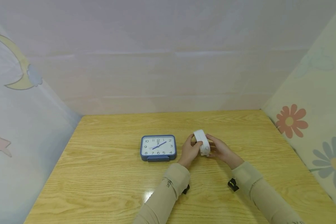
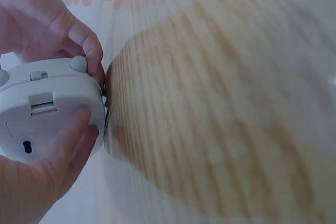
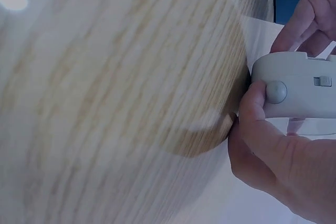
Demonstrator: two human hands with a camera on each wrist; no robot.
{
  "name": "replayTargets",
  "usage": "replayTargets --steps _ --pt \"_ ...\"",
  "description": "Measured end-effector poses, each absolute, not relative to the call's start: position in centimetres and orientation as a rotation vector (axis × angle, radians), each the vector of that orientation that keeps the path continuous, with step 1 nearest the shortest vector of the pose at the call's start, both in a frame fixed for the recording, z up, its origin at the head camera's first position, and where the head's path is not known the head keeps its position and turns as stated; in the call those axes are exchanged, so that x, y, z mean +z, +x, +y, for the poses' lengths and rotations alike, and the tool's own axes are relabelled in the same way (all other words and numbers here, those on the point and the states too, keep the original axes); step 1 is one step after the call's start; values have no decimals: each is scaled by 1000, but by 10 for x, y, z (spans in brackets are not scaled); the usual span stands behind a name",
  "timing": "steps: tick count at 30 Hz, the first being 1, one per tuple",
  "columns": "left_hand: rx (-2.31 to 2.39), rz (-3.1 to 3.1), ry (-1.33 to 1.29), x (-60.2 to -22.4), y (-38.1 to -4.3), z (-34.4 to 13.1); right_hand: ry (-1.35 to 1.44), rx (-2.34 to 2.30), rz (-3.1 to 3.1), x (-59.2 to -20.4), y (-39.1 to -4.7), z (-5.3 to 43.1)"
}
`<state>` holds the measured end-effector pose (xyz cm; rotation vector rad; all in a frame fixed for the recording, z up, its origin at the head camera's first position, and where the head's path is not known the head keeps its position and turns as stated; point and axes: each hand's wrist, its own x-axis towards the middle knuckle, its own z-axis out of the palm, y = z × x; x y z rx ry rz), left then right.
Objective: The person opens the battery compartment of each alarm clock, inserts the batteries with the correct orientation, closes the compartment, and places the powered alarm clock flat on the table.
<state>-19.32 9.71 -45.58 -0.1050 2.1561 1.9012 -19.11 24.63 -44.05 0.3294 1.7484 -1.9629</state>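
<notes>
Both hands hold a small white alarm clock (image 1: 202,141) on edge just above or on the table, its narrow side toward me. My left hand (image 1: 189,151) grips it from the left; in the left wrist view, its fingers press the back (image 2: 21,124), which has a latch notch and a keyhole slot. From the other side my right hand (image 1: 221,150) grips the clock, a finger beside a rounded grey foot (image 3: 276,92) in the right wrist view. Left of the hands lies a larger blue alarm clock (image 1: 158,147), its white dial facing up.
The wood-grain table (image 1: 106,183) stretches around the hands. Pale fabric walls enclose it at the back, left and right, with a moon (image 1: 22,65) printed on the left and flowers (image 1: 292,121) on the right. Black straps (image 1: 233,184) hang at the wrists.
</notes>
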Motion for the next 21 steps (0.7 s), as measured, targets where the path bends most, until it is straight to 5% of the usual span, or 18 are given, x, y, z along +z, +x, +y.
replayTargets --steps 21 --pt "2105 1930 77 -459 -193 92 505 -1978 1713 -439 -190 248"
